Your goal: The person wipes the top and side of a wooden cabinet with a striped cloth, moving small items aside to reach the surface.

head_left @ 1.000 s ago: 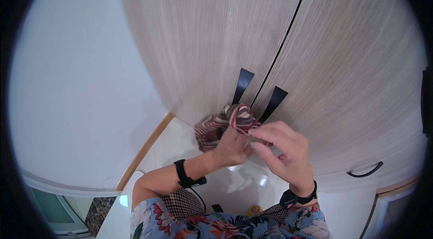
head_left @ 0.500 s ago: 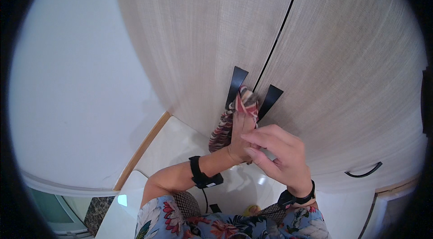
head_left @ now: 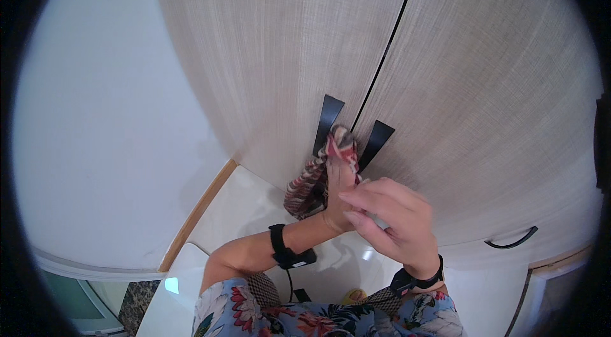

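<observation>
A striped cloth [head_left: 301, 193] in red, cream and dark tones is bunched in my left hand [head_left: 337, 200], which presses its upper part toward the wardrobe front. Part of the cloth hangs loose to the left of the wrist. That hand is between two black flared door handles, the left handle [head_left: 329, 114] and the right handle [head_left: 377, 140], and nearer the left one. In front and to the right, my right hand [head_left: 398, 219] hovers with bent fingers, thumb and forefinger apart, and no object shows in it. It hides part of my left hand from view.
Tall wood-grain doors [head_left: 471, 76] meet at a dark seam. A white wall [head_left: 108, 120] stands on the left, with wooden trim [head_left: 198, 216] along its foot. Low on the right is a curved black handle [head_left: 512, 239]. Pale glossy floor [head_left: 238, 203] lies below.
The cloth has shifted slightly left and down with my left hand, and its hanging part has swung outward. My right hand holds almost the same pose.
</observation>
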A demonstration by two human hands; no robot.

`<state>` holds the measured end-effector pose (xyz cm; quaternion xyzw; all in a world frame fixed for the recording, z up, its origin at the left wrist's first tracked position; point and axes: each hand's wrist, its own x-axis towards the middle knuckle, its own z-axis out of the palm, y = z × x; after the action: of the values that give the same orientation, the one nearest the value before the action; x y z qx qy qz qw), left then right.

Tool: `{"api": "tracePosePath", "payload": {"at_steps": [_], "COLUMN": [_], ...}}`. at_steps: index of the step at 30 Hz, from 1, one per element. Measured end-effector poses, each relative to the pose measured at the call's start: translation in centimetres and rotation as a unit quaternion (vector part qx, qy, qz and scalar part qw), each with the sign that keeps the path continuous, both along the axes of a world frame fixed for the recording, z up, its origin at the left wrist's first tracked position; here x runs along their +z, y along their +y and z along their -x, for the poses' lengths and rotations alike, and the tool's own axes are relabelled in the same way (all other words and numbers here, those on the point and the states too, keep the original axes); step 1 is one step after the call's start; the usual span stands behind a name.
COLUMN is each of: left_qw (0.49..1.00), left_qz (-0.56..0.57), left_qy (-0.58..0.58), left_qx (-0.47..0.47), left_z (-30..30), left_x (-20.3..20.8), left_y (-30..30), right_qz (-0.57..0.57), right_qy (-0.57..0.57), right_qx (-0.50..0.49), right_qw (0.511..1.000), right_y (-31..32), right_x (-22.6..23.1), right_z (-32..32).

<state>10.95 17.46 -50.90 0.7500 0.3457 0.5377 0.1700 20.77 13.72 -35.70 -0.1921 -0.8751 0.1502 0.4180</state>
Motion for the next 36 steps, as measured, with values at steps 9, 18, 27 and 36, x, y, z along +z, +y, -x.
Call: {"api": "tracePosePath", "payload": {"at_steps": [9,18,27,36], "left_qw": [0.989,0.911,0.902,0.879], "left_qz": [-0.026,0.142,0.194,0.296], "left_qy": [-0.094,-0.341,-0.304,-0.315], "left_qx": [0.114,-0.182,-0.236,-0.199], "left_z": [3.3,4.7,5.9,5.1], "left_x": [-0.3,4.6,5.3,4.4], "left_y": [-3.5,-7.4,-7.4,-5.9], "right_qz": [0.031,0.116,0.405,0.371], "right_qy": [-0.013,-0.014,-0.043,0.162], "right_qx": [-0.044,-0.141,0.003,0.1], "right_qw": [0.998,0.983,0.914,0.909], "right_y": [0.3,-0.6,-0.2,-1.3], "right_x": [-0.3,-0.4,-4.5,-4.4], "right_z": [-0.4,-3.1,-4.4,-6.0]}}
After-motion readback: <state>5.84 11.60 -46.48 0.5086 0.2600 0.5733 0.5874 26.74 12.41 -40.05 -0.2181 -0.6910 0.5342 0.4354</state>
